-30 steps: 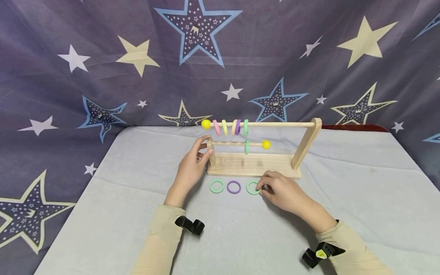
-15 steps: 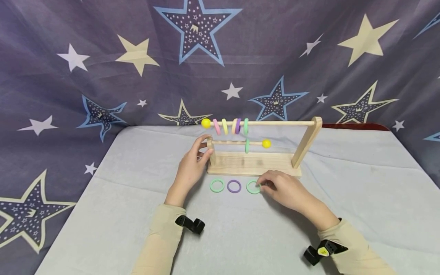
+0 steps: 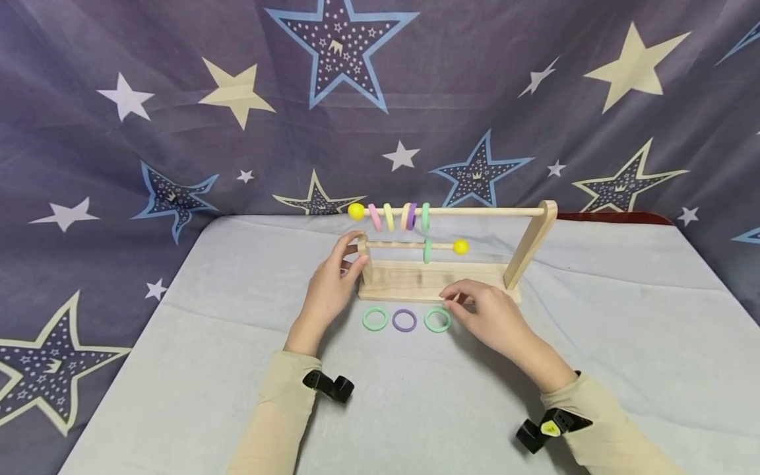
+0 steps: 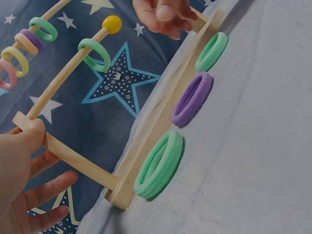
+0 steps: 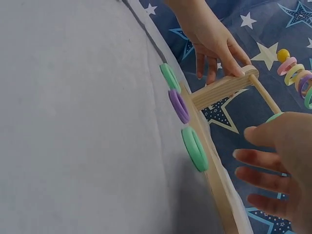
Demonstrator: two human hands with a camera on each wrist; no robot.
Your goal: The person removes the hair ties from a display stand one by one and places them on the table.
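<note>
My left hand [image 3: 332, 284] pinches the top of the short post [image 4: 83, 166] of a wooden stand [image 3: 404, 282] between thumb and fingers. Just in front of the base lie a green hair tie [image 3: 375, 329], a purple hair tie [image 3: 404, 330] and a second green hair tie [image 3: 437, 330], side by side on the cloth. Beside and above this second green one hovers my right hand [image 3: 493, 316], its fingers loosely bent with nothing between them. Another green hair tie [image 3: 427, 252] hangs on the lower rod [image 3: 392, 245].
Several hair ties in pink, yellow, peach, purple and green hang on the upper rod [image 3: 487, 212]. That rod runs from the tall right post [image 3: 530, 247] to a yellow ball [image 3: 355, 212]. A starred curtain [image 3: 237, 158] stands behind the table [image 3: 386, 415].
My right hand has let go of the rightmost green hair tie and lifted slightly away from it. The left hand stays on the short post.
</note>
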